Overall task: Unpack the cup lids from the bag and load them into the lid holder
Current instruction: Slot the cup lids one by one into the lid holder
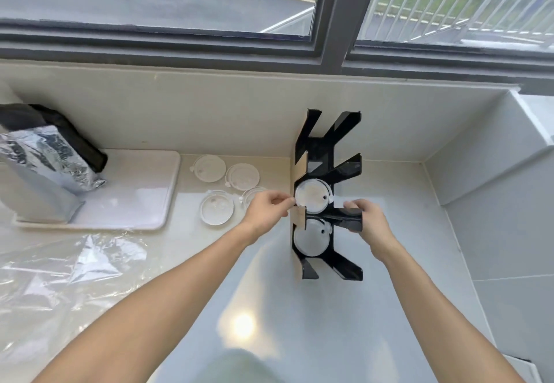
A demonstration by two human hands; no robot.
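A black lid holder (320,149) with slanted dividers stands on the pale counter by the back wall. A clear cup lid (311,198) lies in its middle slot, and my left hand (266,207) pinches that lid's left edge. Another lid (308,240) sits in the nearer slot. My right hand (367,218) grips a black divider on the holder's right side. Several loose lids (217,209) lie on the counter left of the holder. The opened clear plastic bag (69,265) lies crumpled at the front left.
A white tray (144,191) at the left carries a silver foil pouch (45,170) and something black behind it. A window sill and wall run along the back. A raised white ledge (491,155) closes off the right side.
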